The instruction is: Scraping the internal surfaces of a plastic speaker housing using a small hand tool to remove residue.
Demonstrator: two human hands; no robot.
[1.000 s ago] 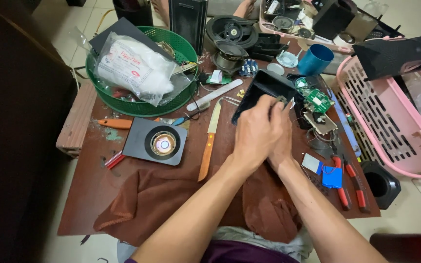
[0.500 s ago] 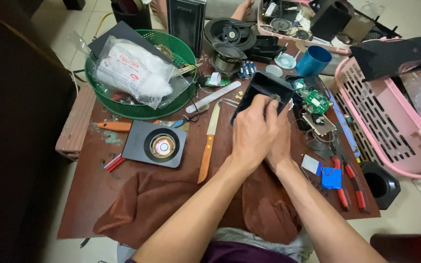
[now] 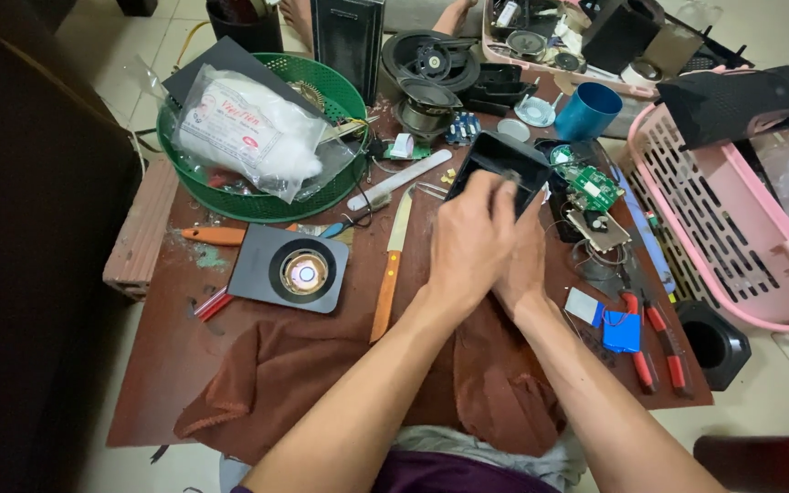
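Note:
My left hand (image 3: pixel 469 245) and my right hand (image 3: pixel 524 274) are together at the middle of the brown table. Both grip a black rectangular casing (image 3: pixel 497 157) that is tilted with its open face toward me. The left hand lies over the right and hides most of it. Left fingertips reach over the casing's lower edge. Just right of the casing lies a green circuit board (image 3: pixel 592 187) with loose wires. To the left of my hands is a knife (image 3: pixel 393 265) with an orange handle.
A grey panel with a small speaker (image 3: pixel 289 269) lies at the left. Behind it a green basket (image 3: pixel 230 203) holds a plastic bag (image 3: pixel 248 132). A pink basket (image 3: pixel 732 219), blue cup (image 3: pixel 586 111), red-handled pliers (image 3: pixel 655 345) and brown cloth (image 3: pixel 294 374) surround my hands.
My hands stay clasped on the black casing. The left fingers have crept a little further up over its edge. Nothing else on the table has moved.

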